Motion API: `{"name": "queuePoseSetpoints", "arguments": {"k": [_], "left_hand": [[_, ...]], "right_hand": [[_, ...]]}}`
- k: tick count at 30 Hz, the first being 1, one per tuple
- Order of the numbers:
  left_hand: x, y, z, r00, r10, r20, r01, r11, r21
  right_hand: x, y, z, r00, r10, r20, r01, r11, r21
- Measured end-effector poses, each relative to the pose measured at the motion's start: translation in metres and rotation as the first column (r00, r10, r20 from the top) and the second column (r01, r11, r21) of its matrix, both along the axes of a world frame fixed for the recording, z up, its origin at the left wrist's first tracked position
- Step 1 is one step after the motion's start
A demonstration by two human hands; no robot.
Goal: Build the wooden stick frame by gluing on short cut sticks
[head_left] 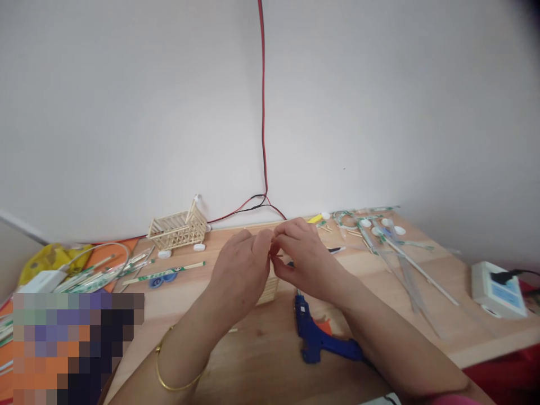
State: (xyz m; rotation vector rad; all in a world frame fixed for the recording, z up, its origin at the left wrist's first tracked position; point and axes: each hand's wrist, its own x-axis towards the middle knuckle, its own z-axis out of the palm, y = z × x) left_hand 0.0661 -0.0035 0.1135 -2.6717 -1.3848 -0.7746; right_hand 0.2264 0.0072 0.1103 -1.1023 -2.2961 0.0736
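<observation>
Left hand (238,270) and right hand (304,259) meet beyond the glue gun (313,333); their grip I cannot tell. Likely fine fitting, next calling for steady fingertips

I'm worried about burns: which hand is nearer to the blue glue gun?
Right. The right hand is above and just beyond the blue glue gun; the left hand is farther away, off to its left.
</observation>
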Motion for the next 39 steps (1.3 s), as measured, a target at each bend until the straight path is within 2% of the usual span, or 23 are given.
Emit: {"name": "queuePoseSetpoints", "arguments": {"k": [4,9,11,15,20,26,39], "left_hand": [[-0.019,0.004,0.009,0.998,-0.057,-0.002,0.056,0.994,-0.094],[-0.056,0.017,0.022,0.992,0.12,-0.04,-0.125,0.979,-0.162],[-0.063,0.02,0.025,0.987,0.14,-0.078,-0.154,0.965,-0.21],[-0.058,0.021,0.026,0.983,0.143,-0.111,-0.168,0.95,-0.264],[-0.049,0.023,0.022,0.989,0.077,-0.126,-0.112,0.947,-0.3],[-0.048,0.023,0.022,0.984,0.083,-0.159,-0.131,0.936,-0.328],[-0.043,0.023,0.018,0.984,0.01,-0.177,-0.061,0.955,-0.289]], "right_hand": [[0.002,0.008,-0.009,0.999,0.039,-0.038,-0.038,0.999,0.011],[0.003,0.02,-0.02,0.994,0.085,-0.062,-0.086,0.996,-0.01],[0.002,0.022,-0.022,0.994,0.092,-0.055,-0.094,0.995,-0.027],[0.0,0.024,-0.024,0.996,0.088,-0.035,-0.089,0.995,-0.043],[-0.002,0.026,-0.025,0.996,0.087,-0.03,-0.088,0.995,-0.053],[-0.004,0.027,-0.028,0.996,0.086,-0.035,-0.087,0.995,-0.047],[-0.005,0.028,-0.031,0.994,0.102,-0.029,-0.102,0.995,-0.01]]}}
